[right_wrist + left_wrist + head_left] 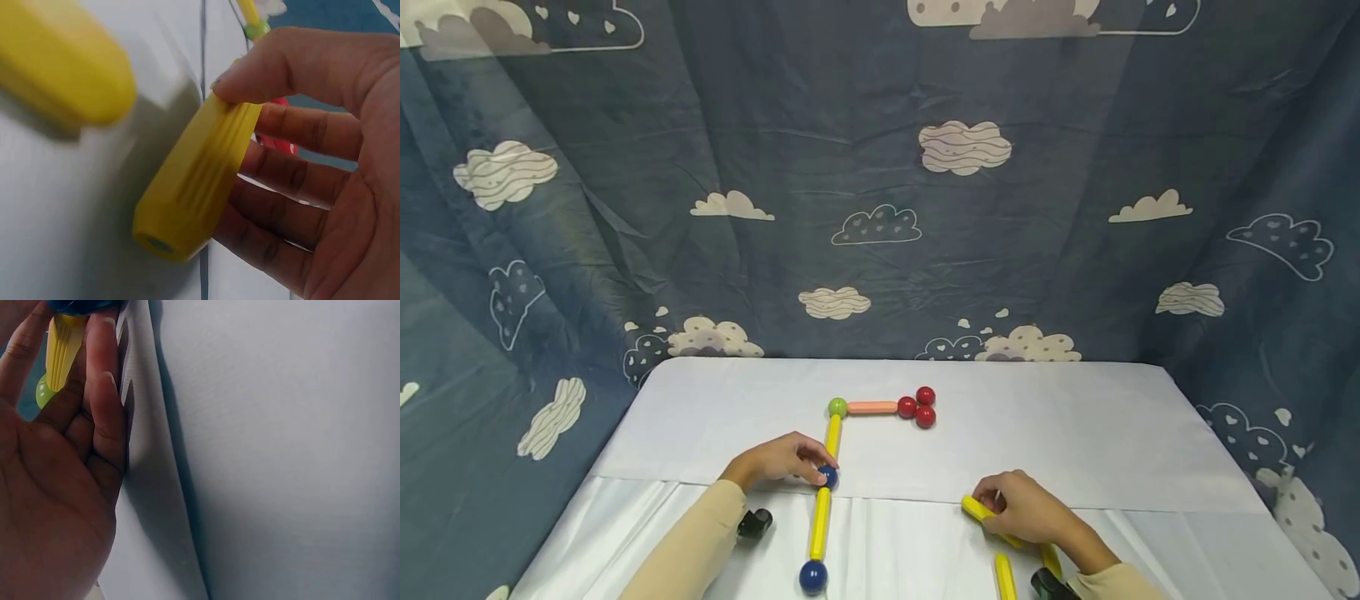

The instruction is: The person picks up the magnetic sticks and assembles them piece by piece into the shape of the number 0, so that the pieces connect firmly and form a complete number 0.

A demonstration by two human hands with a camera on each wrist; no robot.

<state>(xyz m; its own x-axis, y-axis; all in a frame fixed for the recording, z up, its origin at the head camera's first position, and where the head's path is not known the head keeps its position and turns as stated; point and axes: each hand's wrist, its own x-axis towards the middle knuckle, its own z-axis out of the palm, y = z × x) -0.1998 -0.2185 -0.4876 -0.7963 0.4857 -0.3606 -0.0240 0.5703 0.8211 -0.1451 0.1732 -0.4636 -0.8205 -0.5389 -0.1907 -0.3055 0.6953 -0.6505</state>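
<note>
My left hand [780, 460] pinches a blue ball [828, 477] that joins two yellow sticks in a line. The far yellow stick [833, 437] runs to a green ball [838, 407], and the near yellow stick [821, 525] ends at another blue ball [813, 577]. From the green ball an orange stick [872, 407] leads right to a cluster of red balls [907, 407]. At the right, my right hand [1026, 507] holds a loose yellow stick [197, 181] between thumb and fingers. The left wrist view shows only the blue ball's lower edge.
Close to my right hand lie more loose yellow sticks [1004, 575], one partly hidden beneath the wrist. A white cloth [700, 417] covers the table, with a seam across it. Behind hangs a dark blue curtain [880, 175] with cloud prints.
</note>
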